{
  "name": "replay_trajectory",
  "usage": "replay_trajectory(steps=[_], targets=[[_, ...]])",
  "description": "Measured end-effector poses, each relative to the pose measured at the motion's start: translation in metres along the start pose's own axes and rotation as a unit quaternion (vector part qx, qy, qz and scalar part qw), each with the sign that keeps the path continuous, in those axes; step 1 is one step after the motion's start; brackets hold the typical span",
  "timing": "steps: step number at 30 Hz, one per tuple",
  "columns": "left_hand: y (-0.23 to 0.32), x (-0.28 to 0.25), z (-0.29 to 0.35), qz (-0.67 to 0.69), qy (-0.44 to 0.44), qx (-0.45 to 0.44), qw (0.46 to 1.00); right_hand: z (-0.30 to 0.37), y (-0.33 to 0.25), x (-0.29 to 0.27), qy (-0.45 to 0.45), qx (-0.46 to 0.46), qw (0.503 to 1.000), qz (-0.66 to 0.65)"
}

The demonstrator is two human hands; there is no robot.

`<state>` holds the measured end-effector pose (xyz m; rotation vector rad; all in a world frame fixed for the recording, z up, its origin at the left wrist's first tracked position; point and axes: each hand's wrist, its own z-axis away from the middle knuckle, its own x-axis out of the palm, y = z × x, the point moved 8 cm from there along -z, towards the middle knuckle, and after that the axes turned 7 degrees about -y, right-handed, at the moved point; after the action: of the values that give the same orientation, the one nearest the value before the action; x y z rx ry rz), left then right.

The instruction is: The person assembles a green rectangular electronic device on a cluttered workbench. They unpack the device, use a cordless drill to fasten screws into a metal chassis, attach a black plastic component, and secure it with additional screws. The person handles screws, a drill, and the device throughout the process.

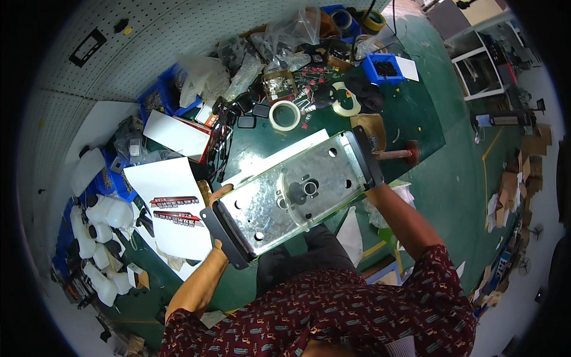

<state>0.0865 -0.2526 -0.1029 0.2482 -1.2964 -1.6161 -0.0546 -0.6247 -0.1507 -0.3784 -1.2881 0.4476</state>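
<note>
I hold up a long rectangular metal housing (279,205) with black end caps, tilted so its right end is farther away. Its silvery face has several round holes and a black ring-shaped fitting (309,188) near the middle. A curved clear strip or tube crosses that face. My left hand (222,191) is closed round the left end cap (229,235), with fingertips showing at its far side. At the right end cap (365,156), my right hand (373,193) grips from the near side; most of its fingers are hidden beneath.
On the green bench lie tape rolls (285,115), black cables (220,143), plastic bags and a white printed sheet (169,208). A red-headed hammer (411,153) rests right of the housing. Blue bins (382,68) of small parts stand farther back; white bottles (101,285) sit at left.
</note>
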Motion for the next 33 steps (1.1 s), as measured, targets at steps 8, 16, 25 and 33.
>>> replay_trajectory(steps=[8,16,25,33], targets=[[0.009,-0.008,-0.005,-0.001,0.015,0.065,0.998,-0.021,-0.006,-0.01,-0.068,-0.032,0.997,-0.015],[0.031,0.018,0.008,0.038,-0.006,-0.004,0.999,0.002,-0.003,-0.015,0.017,-0.01,1.0,-0.012],[0.042,0.025,0.009,-0.119,-0.024,0.109,0.987,0.013,-0.019,-0.022,0.039,-0.042,0.998,0.013],[0.034,0.018,0.011,-0.023,-0.004,0.107,0.994,0.003,-0.03,-0.025,0.043,-0.066,0.997,0.027]])
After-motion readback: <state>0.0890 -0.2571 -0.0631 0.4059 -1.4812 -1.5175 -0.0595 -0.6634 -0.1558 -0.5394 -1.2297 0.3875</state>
